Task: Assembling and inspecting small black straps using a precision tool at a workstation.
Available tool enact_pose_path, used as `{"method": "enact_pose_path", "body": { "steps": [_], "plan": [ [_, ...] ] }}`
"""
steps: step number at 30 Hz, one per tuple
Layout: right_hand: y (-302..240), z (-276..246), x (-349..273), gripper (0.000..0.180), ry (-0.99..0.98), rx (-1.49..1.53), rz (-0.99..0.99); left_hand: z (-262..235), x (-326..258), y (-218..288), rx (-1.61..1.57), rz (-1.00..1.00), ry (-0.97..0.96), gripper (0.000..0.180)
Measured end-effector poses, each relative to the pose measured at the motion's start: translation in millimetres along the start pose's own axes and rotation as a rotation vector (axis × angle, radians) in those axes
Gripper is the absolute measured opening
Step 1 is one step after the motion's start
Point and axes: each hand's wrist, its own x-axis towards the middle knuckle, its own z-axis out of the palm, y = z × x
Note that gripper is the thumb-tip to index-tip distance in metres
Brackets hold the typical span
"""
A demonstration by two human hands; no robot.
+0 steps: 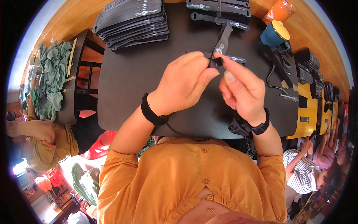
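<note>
My left hand [186, 80] is closed, pinching a black strap [223, 39] between thumb and fingers above the middle of the table. My right hand [244, 87] meets it there, its index fingertip at a folded part of the same strap and its thumb just below. The strap's free length runs up and away toward the far side. Behind my hands a flat black strap with white print [238, 59] lies on the table, partly hidden by them. A dark band is on each wrist.
A tall stack of flat black straps [138, 31] stands far left on the dark table [130, 86]; more straps [220, 16] lie at the back. Far right are a blue mug [274, 35], an orange tumbler [280, 11] and loose straps [276, 71]. Other people sit at both sides.
</note>
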Motion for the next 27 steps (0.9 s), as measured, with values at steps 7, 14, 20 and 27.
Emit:
{"method": "enact_pose_path", "body": {
  "steps": [7, 14, 20, 27],
  "plan": [
    [4.7, -17.7, 5.1, 0.034, 0.165, 0.007, -0.115, 3.8, -1.6, 3.0, -0.165, -0.145, -0.083, 0.02],
    [14.7, -11.3, 9.8, 0.033, 0.05, -0.335, -0.321, 2.0, -3.3, 2.6, -0.265, -0.053, -0.108, 0.021],
    [2.4, -1.0, 4.0, 0.021, 0.14, -0.597, -0.496, 2.2, 0.4, 4.2, -0.198, 0.045, -0.113, 0.019],
    [-3.4, 9.3, 0.8, 0.013, 0.268, -0.754, -0.712, -3.0, 1.5, 25.9, -0.029, 0.068, -0.078, 0.017]
  ]
}}
